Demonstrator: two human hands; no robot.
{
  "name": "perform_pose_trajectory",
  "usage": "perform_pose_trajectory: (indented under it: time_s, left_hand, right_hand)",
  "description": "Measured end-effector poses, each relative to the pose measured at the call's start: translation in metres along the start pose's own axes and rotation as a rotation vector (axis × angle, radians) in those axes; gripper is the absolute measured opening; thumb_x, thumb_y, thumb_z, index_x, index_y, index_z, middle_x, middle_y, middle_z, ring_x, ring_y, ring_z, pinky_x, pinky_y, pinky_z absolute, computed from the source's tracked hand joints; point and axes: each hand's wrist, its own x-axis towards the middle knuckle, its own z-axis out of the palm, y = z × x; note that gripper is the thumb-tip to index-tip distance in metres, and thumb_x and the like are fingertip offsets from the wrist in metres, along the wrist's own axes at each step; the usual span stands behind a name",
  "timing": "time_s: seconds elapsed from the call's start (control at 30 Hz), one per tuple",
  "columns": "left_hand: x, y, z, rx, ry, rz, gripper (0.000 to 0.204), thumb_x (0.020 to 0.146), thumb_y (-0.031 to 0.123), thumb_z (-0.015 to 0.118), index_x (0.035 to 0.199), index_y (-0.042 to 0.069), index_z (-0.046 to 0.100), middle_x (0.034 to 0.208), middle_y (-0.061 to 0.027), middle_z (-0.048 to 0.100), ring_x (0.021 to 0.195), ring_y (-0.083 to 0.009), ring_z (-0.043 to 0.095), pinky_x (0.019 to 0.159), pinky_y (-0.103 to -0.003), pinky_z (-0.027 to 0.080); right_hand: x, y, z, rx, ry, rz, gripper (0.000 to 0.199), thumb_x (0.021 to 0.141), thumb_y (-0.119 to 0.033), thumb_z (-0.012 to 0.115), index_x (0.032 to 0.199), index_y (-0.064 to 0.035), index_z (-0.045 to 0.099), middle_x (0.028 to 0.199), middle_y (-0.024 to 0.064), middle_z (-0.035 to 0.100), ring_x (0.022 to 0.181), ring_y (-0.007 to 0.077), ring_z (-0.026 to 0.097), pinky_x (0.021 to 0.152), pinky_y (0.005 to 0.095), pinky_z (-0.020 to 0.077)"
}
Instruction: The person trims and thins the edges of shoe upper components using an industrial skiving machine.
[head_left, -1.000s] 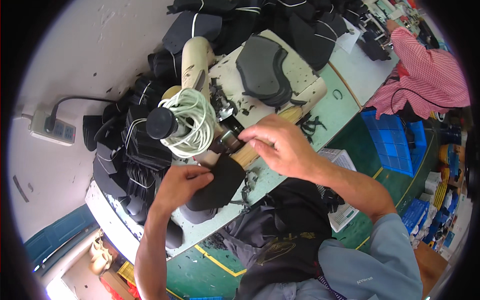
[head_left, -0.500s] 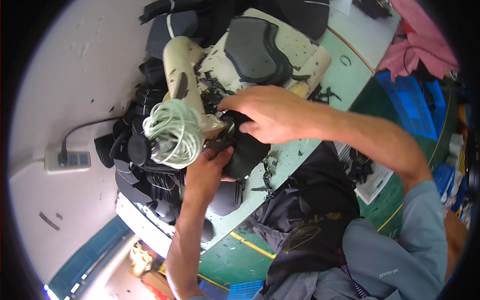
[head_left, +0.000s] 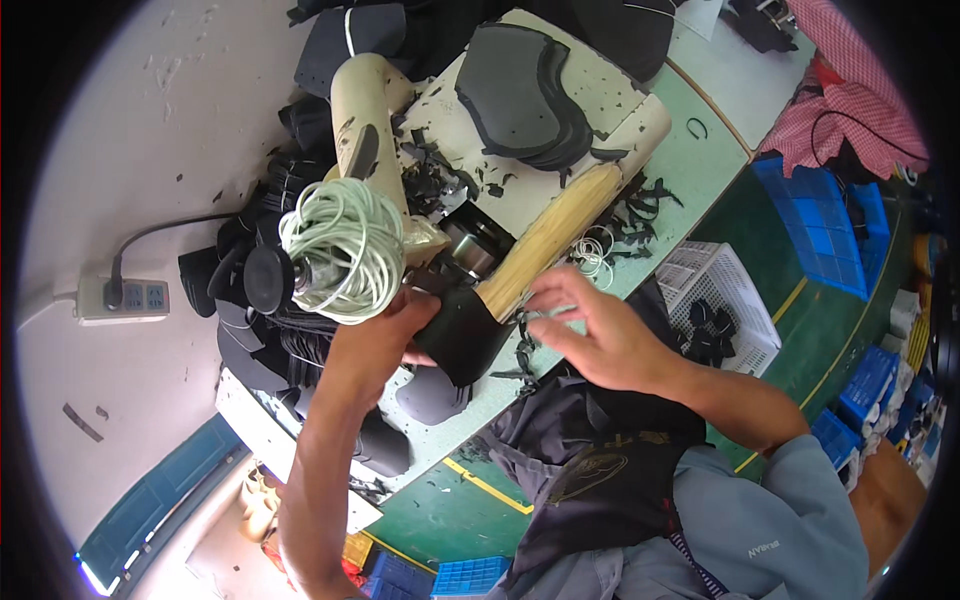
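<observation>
On the cluttered pale green tabletop [head_left: 700,170], my left hand [head_left: 385,335] clamps the curved black leather piece [head_left: 462,335] beside the machine's metal roller [head_left: 470,250]; my right hand [head_left: 590,335] hovers open. Loose offcuts could snag, or my fingertips get nipped.

Only one view was supplied, taken from a wide fisheye camera worn on the person's head and aimed steeply downward. The tabletop [head_left: 700,170] was seen from close above, its straight edges bent toward the dark circular rim. Both forearms were brought in from the lower edge, with the left hand [head_left: 385,335] and right hand [head_left: 600,340] placed near the centre. Beyond the fingers [head_left: 545,290], the cream sewing machine [head_left: 375,110] was framed; below them, the person's own lap.
</observation>
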Motion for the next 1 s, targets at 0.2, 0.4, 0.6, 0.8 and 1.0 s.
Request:
perform_pose_trajectory:
  time_s: [0.2, 0.4, 0.6, 0.8, 1.0]
  left_hand:
    - [-0.015, -0.043, 0.002, -0.440, -0.236, 0.064, 0.026, 0.100, 0.018, 0.058, 0.114, -0.003, 0.061, 0.092, -0.0050, 0.068, 0.077, -0.0109, 0.067, 0.067, -0.025, 0.058]
    - [-0.002, -0.048, 0.018, -0.351, -0.124, 0.054, 0.026, 0.097, 0.015, 0.061, 0.111, -0.007, 0.063, 0.091, -0.0104, 0.070, 0.070, -0.0140, 0.070, 0.063, -0.026, 0.061]
    - [0.006, -0.032, 0.026, -0.331, 0.037, 0.076, 0.026, 0.094, 0.019, 0.065, 0.100, -0.006, 0.066, 0.081, -0.0099, 0.070, 0.063, -0.0142, 0.068, 0.058, -0.025, 0.060]
    - [0.014, 0.000, 0.022, 0.135, 0.067, 0.128, 0.027, 0.092, 0.019, 0.067, 0.105, -0.005, 0.067, 0.090, -0.0087, 0.071, 0.074, -0.0158, 0.069, 0.062, -0.030, 0.056]
    - [0.030, -0.034, 0.001, 0.713, 0.055, 0.362, 0.020, 0.089, 0.021, 0.063, 0.104, 0.013, 0.074, 0.101, -0.0110, 0.070, 0.096, -0.0281, 0.067, 0.089, -0.042, 0.052]
  right_hand:
    - [0.010, -0.015, 0.005, -0.051, -0.148, -0.095, 0.041, 0.089, -0.003, 0.066, 0.124, -0.0028, 0.047, 0.097, 0.0088, 0.065, 0.091, 0.0178, 0.063, 0.090, 0.0342, 0.0472]
    - [0.032, -0.009, -0.005, -0.189, -0.190, -0.085, 0.021, 0.086, -0.006, 0.066, 0.105, 0.0008, 0.061, 0.086, 0.0117, 0.068, 0.081, 0.0235, 0.067, 0.075, 0.0355, 0.0513]
    - [0.046, -0.023, -0.009, -0.297, -0.137, -0.048, 0.018, 0.090, -0.007, 0.065, 0.107, -0.0001, 0.064, 0.091, 0.0095, 0.069, 0.087, 0.0161, 0.067, 0.078, 0.0307, 0.0524]
    - [0.004, 0.010, -0.015, 0.005, -0.045, 0.090, 0.031, 0.099, -0.014, 0.057, 0.122, -0.0029, 0.040, 0.110, 0.0156, 0.066, 0.091, 0.0199, 0.067, 0.080, 0.0317, 0.0528]
    - [0.026, -0.002, 0.001, -0.097, 0.209, -0.110, 0.065, 0.088, -0.013, 0.073, 0.140, -0.0020, 0.036, 0.086, 0.0154, 0.065, 0.078, 0.0233, 0.069, 0.067, 0.0323, 0.0557]
